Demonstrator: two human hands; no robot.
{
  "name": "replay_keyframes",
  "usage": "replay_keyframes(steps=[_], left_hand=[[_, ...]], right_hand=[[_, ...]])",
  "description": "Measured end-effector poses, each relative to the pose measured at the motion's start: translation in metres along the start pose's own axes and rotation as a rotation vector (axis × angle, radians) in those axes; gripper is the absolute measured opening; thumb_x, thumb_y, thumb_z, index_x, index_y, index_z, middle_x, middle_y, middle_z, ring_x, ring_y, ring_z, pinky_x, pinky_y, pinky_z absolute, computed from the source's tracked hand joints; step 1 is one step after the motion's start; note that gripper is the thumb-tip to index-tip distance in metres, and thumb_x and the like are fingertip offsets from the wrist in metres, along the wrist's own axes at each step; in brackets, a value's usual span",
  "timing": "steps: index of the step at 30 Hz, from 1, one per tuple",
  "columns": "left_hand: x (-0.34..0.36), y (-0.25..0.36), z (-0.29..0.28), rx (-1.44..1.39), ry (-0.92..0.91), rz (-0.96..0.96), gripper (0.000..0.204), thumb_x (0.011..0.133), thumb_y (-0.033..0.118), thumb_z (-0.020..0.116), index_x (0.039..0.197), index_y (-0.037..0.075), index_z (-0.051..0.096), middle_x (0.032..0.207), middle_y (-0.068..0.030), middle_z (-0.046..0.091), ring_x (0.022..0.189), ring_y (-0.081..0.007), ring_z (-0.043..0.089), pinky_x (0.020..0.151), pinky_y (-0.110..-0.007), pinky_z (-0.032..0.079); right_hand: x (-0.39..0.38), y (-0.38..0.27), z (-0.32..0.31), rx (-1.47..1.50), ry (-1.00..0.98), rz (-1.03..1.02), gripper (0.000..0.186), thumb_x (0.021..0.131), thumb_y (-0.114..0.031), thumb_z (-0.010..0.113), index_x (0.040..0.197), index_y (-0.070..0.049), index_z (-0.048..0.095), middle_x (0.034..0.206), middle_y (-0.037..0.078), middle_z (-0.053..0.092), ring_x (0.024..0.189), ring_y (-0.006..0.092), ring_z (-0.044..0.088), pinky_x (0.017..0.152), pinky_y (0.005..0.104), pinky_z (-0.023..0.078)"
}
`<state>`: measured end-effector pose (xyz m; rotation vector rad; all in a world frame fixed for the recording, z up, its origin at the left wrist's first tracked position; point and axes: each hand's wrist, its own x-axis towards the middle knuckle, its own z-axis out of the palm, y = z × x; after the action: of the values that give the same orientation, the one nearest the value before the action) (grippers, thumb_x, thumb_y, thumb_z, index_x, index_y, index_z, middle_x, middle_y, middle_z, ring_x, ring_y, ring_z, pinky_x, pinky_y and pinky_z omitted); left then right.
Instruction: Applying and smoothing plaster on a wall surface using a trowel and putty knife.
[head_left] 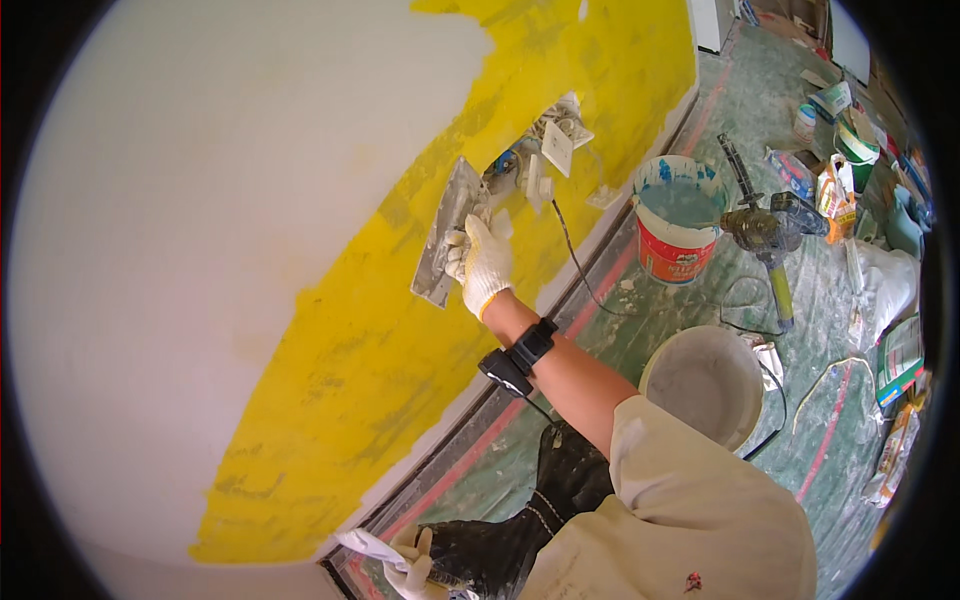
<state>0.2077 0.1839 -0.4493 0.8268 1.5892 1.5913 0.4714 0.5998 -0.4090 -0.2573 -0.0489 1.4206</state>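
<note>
In a white knit glove, my right hand (482, 258) is closed around the handle of a plastering trowel (437, 255). The trowel's rectangular metal blade is smeared with filler and lies against or close to the yellow-coated wall (370, 330); the exact contact is hidden. Just beyond it, white socket plates (557, 148) hang by wires from an opening in the wall. My left hand (412, 568), also gloved, is low at the picture's bottom edge. Its fingers curl beside a pale, narrow object (370, 547), whose kind I cannot make out.
A bucket of greyish liquid (683, 205) stands beside the wall, near a power mixer (765, 225). Closer to me is a pale, dusty bucket (703, 385). Cables cross the green floor sheet (640, 330); bags and containers crowd the right side.
</note>
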Motion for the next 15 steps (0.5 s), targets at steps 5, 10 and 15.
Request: replay_keyframes(steps=[5,10,15], left_hand=[[0.012,-0.025,-0.025,-0.099,-0.425,-0.17,0.023,0.077,0.002,0.073,0.098,0.002,0.061,0.096,-0.0127,0.07,0.085,-0.0229,0.069,0.082,-0.038,0.059],[0.043,0.008,0.038,0.231,-0.99,-0.431,0.03,0.087,0.029,0.084,0.098,0.007,0.067,0.071,0.0001,0.067,0.051,-0.0062,0.054,0.043,-0.022,0.038],[0.085,0.035,0.084,-0.024,-1.109,-0.279,0.043,0.086,0.028,0.088,0.116,0.005,0.066,0.067,0.0025,0.059,0.052,-0.0065,0.051,0.047,-0.024,0.04]], right_hand=[[-0.079,0.002,-0.011,-0.388,-0.236,0.136,0.011,0.105,-0.026,0.063,0.111,-0.02,0.056,0.083,-0.002,0.065,0.057,0.0089,0.055,0.048,0.0242,0.041],[-0.193,-0.041,-0.066,-0.187,-0.206,0.633,0.034,0.084,-0.006,0.057,0.118,-0.009,0.059,0.105,0.012,0.069,0.085,0.0229,0.067,0.076,0.0342,0.056],[-0.18,-0.056,-0.121,-0.366,-0.71,0.841,0.05,0.072,-0.015,0.07,0.119,-0.001,0.064,0.096,0.013,0.07,0.079,0.0236,0.066,0.069,0.0307,0.05]])
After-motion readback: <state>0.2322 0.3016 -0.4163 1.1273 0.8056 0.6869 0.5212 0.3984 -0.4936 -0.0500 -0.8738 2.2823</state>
